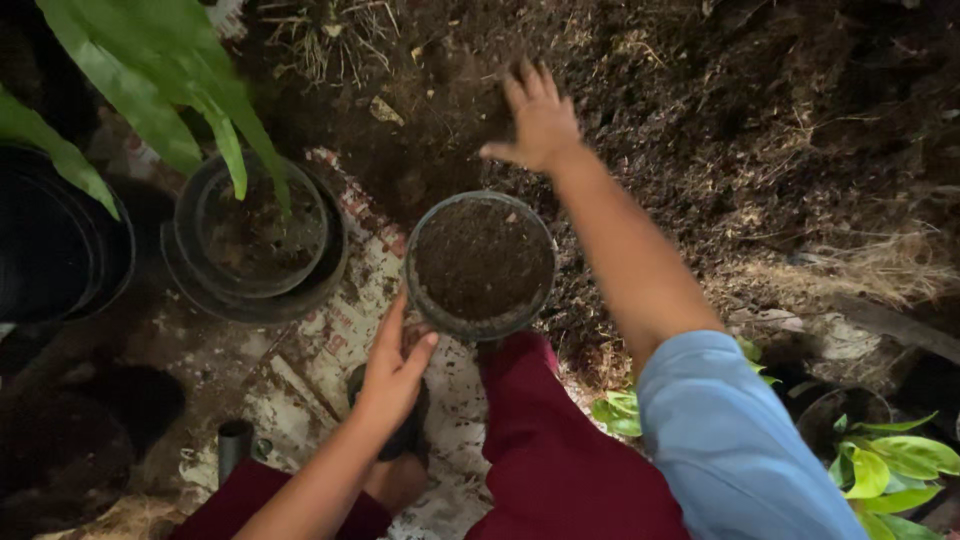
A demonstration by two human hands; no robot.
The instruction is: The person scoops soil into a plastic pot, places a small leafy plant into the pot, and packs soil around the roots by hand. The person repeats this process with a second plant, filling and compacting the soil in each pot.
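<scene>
The left hand (pixel 392 372) has its grip on the near rim of a round black pot (pixel 481 265), with the thumb and the fingers closed on the edge, so it holds the pot in place. This pot stands on the ground between the two arms and it is filled with dark soil almost to the top. The right hand (pixel 538 122) is stretched out beyond the pot, its grip wide, the fingers spread and the palm down on a big heap of dark soil (pixel 720 130). It holds nothing that I can see.

To the left of the filled pot there is a second black pot (pixel 255 235), which sits inside another pot of the same kind. It has soil inside and a plant with long green leaves (pixel 150 90). More black pots (pixel 60 250) stand stacked at the left edge. At the lower right a small leafy plant (pixel 885 465) grows beside another dark pot.

The ground is a worn floor (pixel 330 340) with pale and reddish patches and loose soil on it. The heap has dry grass and roots mixed in. The person wears a light blue sleeve (pixel 740 440) and dark red trousers (pixel 560 460).
</scene>
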